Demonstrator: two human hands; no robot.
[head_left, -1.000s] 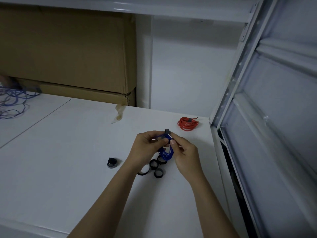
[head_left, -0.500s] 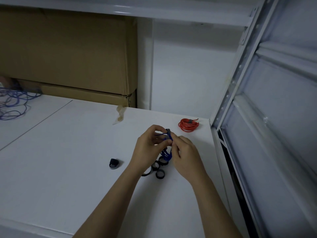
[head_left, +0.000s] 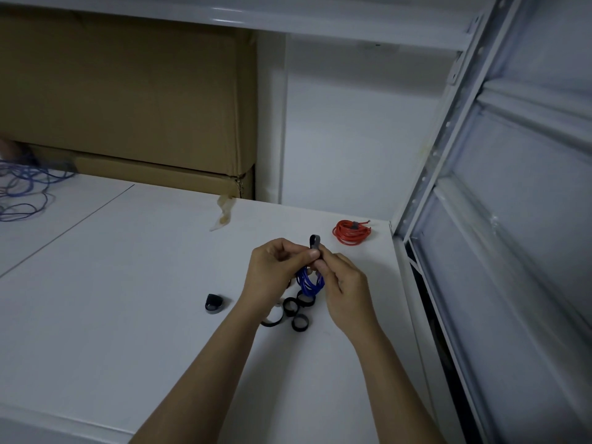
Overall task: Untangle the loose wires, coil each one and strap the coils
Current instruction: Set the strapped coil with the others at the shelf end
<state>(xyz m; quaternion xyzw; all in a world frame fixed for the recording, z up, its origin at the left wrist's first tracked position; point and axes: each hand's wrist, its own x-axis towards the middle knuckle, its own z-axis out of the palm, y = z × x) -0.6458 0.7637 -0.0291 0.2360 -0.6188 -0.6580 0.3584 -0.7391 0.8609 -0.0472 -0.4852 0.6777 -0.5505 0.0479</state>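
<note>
Left hand [head_left: 275, 270] and right hand [head_left: 344, 283] both pinch the strap [head_left: 315, 243] on a blue coil [head_left: 309, 283] above loose straps [head_left: 296, 314]; strapped red coil [head_left: 350, 233] lies far right on the table [head_left: 128, 315].

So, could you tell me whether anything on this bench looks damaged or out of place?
A strip of yellowed tape hangs loose from the torn lower corner of the cardboard box onto the table. At far left, a tangle of blue wires lies uncoiled. The red coil looks neatly strapped.
</note>
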